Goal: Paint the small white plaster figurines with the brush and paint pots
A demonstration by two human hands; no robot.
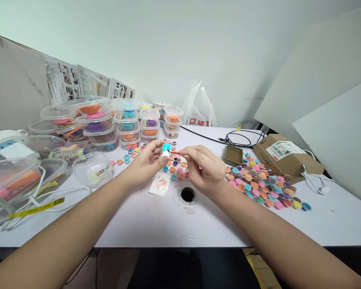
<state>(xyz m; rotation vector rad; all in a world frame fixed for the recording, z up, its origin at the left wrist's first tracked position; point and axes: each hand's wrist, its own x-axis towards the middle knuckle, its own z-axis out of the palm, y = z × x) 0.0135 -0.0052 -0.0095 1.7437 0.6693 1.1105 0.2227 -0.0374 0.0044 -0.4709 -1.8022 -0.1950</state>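
Observation:
My left hand pinches a small white figure with blue paint on it between thumb and fingers. In my right hand is a thin reddish paintbrush, its tip at the blue part of the figure. Below the hands, strips of small paint pots in several colours lie on the table. A stained white tissue rests under my left hand. Beside it stands a round dark-filled opening or cup with a pale rim; I cannot tell which.
Stacked clear tubs with coloured pieces fill the left and back. A heap of paint pots, a green tray and a cardboard box are on the right. A white plastic bag and black cable lie behind; a white cable is at left.

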